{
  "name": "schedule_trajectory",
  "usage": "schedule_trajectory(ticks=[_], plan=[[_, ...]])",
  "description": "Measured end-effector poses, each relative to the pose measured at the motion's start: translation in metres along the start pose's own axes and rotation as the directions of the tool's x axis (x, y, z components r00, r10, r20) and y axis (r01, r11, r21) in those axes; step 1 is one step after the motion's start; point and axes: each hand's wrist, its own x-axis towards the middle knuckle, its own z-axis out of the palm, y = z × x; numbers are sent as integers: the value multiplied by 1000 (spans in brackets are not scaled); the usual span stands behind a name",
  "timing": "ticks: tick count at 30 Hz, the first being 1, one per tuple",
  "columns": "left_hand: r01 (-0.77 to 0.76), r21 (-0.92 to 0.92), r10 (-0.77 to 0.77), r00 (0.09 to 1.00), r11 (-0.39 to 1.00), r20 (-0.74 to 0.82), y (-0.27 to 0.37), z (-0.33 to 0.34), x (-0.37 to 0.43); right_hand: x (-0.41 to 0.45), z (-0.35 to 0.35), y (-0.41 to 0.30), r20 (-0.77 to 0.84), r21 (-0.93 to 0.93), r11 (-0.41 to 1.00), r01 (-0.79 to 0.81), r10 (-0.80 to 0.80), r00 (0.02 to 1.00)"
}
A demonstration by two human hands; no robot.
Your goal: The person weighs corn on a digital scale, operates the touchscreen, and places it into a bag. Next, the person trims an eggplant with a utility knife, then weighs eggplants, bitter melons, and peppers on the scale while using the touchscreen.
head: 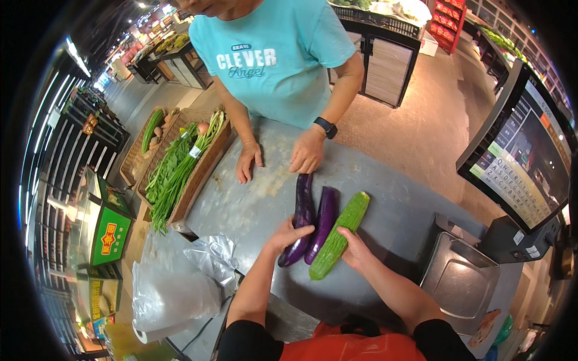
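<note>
Three vegetables lie side by side before me on a grey metal counter [388, 234]. My left hand [285, 235] grips the lower part of the left, long purple eggplant [304, 203], its thumb laid across the skin. A second, shorter eggplant [327, 212] rests in the middle, close beside the first. My right hand [354, 252] holds the outer side of a ridged green gourd [338, 243], with the thumb on top and the other fingers hidden. Just beyond the left eggplant's far end is another person's hand [308, 151]; whether it touches the eggplant I cannot tell.
Across the counter stands a person in a turquoise T-shirt [280, 85]. Wicker baskets [205, 180] of leafy greens and other vegetables stand at left. A plastic bag roll [176, 298] lies nearer me. On the right are a metal weighing pan [460, 284] and a touchscreen [519, 149].
</note>
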Motion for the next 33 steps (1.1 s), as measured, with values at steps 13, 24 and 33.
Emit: schedule_trajectory(ticks=[13, 24, 33], plan=[[185, -433, -60, 957, 882, 285, 8, 89, -95, -113, -34, -55, 111, -240, 971, -18, 46, 993], [326, -541, -34, 877, 775, 479, 7, 332, -136, -263, -183, -182, -28, -499, 859, 112, -145, 989], [203, -57, -157, 880, 977, 447, 1, 364, -133, -276, -217, -216, 149, -847, 472, 246, -234, 961]])
